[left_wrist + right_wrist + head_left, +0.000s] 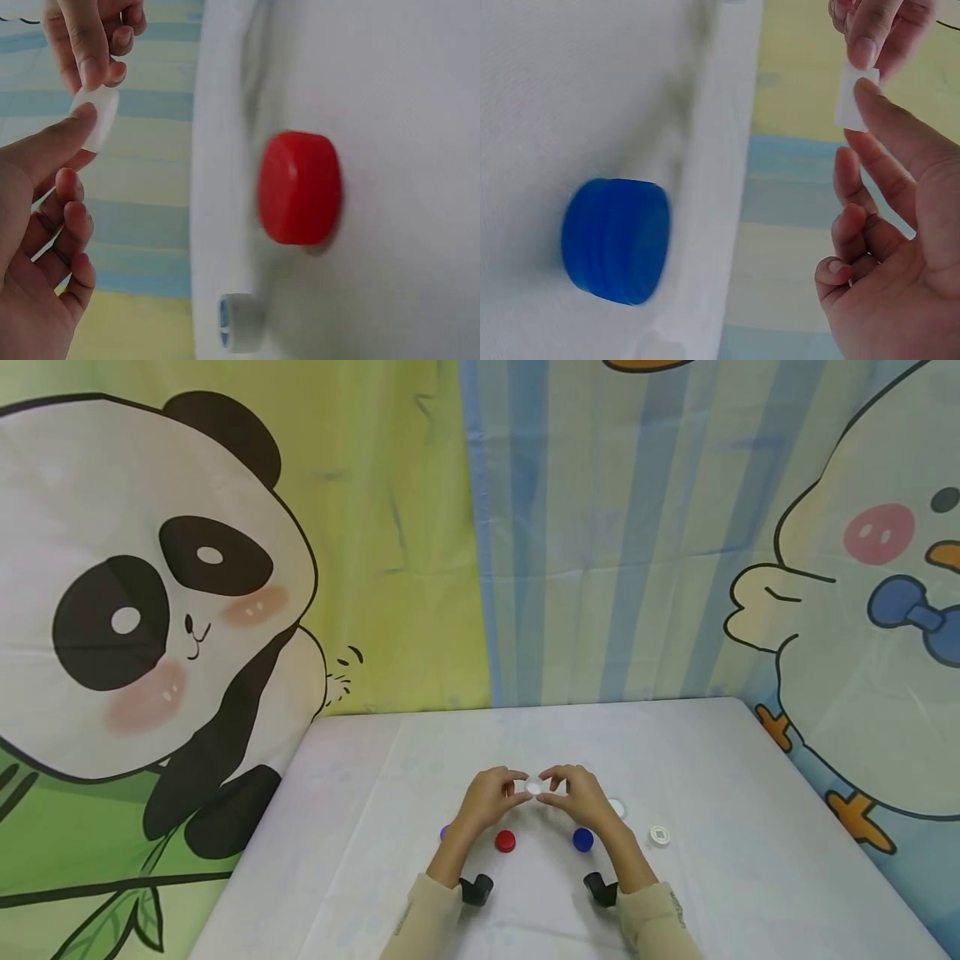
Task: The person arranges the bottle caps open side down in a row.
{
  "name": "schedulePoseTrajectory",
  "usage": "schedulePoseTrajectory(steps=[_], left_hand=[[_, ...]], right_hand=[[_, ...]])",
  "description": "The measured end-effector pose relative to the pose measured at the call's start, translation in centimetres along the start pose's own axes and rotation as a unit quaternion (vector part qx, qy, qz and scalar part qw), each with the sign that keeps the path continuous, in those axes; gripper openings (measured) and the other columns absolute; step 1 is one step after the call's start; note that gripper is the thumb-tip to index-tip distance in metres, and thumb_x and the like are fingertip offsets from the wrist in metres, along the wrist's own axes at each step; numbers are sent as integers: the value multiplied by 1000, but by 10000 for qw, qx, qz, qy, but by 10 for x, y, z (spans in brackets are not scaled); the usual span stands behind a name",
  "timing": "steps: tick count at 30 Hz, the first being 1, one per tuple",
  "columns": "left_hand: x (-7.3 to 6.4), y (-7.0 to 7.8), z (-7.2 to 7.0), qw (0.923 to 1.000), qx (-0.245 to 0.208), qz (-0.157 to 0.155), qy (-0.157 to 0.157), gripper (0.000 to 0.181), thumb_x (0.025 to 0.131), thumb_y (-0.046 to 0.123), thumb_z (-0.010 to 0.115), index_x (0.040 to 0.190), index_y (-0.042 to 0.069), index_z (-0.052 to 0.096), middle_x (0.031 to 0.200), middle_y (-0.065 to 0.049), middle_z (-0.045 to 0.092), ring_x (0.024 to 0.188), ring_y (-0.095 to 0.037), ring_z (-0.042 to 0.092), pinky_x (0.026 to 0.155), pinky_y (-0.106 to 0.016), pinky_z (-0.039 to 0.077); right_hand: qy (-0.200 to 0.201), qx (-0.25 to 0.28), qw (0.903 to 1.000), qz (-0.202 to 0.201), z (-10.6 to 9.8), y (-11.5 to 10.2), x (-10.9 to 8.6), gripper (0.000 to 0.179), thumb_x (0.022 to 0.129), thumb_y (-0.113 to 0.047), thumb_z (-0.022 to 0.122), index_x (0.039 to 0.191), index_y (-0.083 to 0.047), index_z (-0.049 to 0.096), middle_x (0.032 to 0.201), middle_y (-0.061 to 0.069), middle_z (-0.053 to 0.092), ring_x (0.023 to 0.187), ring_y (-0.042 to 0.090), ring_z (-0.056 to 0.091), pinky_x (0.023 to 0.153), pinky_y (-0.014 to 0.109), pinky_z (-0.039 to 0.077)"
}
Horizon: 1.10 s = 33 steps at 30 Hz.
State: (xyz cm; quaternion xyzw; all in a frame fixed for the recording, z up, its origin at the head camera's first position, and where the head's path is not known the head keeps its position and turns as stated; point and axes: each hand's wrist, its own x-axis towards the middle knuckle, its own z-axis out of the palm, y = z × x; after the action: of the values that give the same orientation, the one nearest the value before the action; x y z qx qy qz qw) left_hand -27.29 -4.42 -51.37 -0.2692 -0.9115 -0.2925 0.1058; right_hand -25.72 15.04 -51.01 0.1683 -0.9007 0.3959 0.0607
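Note:
Between my two hands, raised over the white table, is a small round white bottle cap (534, 786). Thumb and fingertips of my left hand (489, 797) pinch it from one side, and my right hand (577, 795) pinches the opposite edge. Its flat white side (847, 105) shows from the right wrist. Below the left hand lies a red bottle cap (506, 841), seen large as a red cap (300, 187) in the left wrist view. A blue bottle cap (582, 839) sits below the right hand; the blue cap (616, 240) fills much of the right wrist view.
A whitish cap (660, 836) with a square mark lies right of the right forearm. Another white round piece (617, 808) is partly hidden behind the right hand. A blue-purple piece (444, 832) peeks out beside the left wrist. Cartoon-printed curtains (397, 527) hang behind the table (360, 860).

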Motion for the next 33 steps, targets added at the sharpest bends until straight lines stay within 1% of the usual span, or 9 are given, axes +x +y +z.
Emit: schedulePoseTrajectory(steps=[3,6,11,14,17,20,23,28,33], left_hand=[[-6,9,-9,9987,-328,178,358,31,77,34,69,102,15,68,62,10,45,55,-3,40,50,-16,34],[-14,17,-18,9950,-584,416,696,31,77,34,69,103,15,68,63,11,45,57,-4,41,52,-16,35],[-33,38,-34,9870,-1002,684,1055,29,77,31,69,102,16,68,65,12,45,60,-4,42,55,-18,36],[-45,54,-44,9814,-1280,721,1239,29,77,31,69,103,18,67,65,12,44,61,-4,42,56,-20,38],[-55,67,-51,9755,-1503,798,1397,28,78,31,68,104,19,67,64,13,45,62,-2,42,56,-19,37],[-63,77,-55,9699,-1684,915,1504,28,78,30,68,104,18,67,63,11,46,61,-2,43,56,-17,36],[-69,82,-57,9658,-1777,1042,1576,28,78,28,68,103,15,67,63,9,47,59,-3,43,54,-15,36],[-74,86,-58,9634,-1826,1129,1606,28,77,26,69,102,14,67,63,8,47,59,-4,43,55,-15,36],[-75,86,-58,9644,-1767,1199,1559,28,77,26,69,102,15,67,64,8,48,59,-4,43,57,-14,36]], right_hand=[[311,135,9992,-210,-8,-11,-9,32,74,-32,72,102,-18,65,77,-7,55,74,18,47,64,29,39],[622,249,9972,-334,-13,-23,-20,34,74,-35,71,103,-20,64,79,-5,56,75,14,45,64,29,39],[1061,301,9928,-464,-19,-47,-44,34,74,-40,70,104,-25,63,77,-8,54,73,8,42,59,23,38],[1284,297,9885,-742,-24,-60,-57,32,75,-38,70,104,-28,62,77,-13,52,72,5,40,57,21,36],[1428,355,9837,-1036,-29,-70,-68,30,76,-34,70,104,-28,62,79,-13,52,72,3,40,59,21,35],[1474,487,9810,-1166,-33,-79,-77,30,75,-30,71,104,-27,62,79,-11,53,73,3,40,60,20,35],[1507,550,9793,-1234,-33,-83,-85,31,75,-27,72,104,-26,63,79,-13,53,73,3,40,59,19,36],[1708,485,9728,-1485,-33,-85,-90,36,70,-19,77,104,-23,64,78,-14,52,73,1,39,59,16,35],[1776,627,9694,-1574,-38,-97,-95,34,68,-11,77,100,-16,66,76,-7,54,72,2,40,62,12,33]])
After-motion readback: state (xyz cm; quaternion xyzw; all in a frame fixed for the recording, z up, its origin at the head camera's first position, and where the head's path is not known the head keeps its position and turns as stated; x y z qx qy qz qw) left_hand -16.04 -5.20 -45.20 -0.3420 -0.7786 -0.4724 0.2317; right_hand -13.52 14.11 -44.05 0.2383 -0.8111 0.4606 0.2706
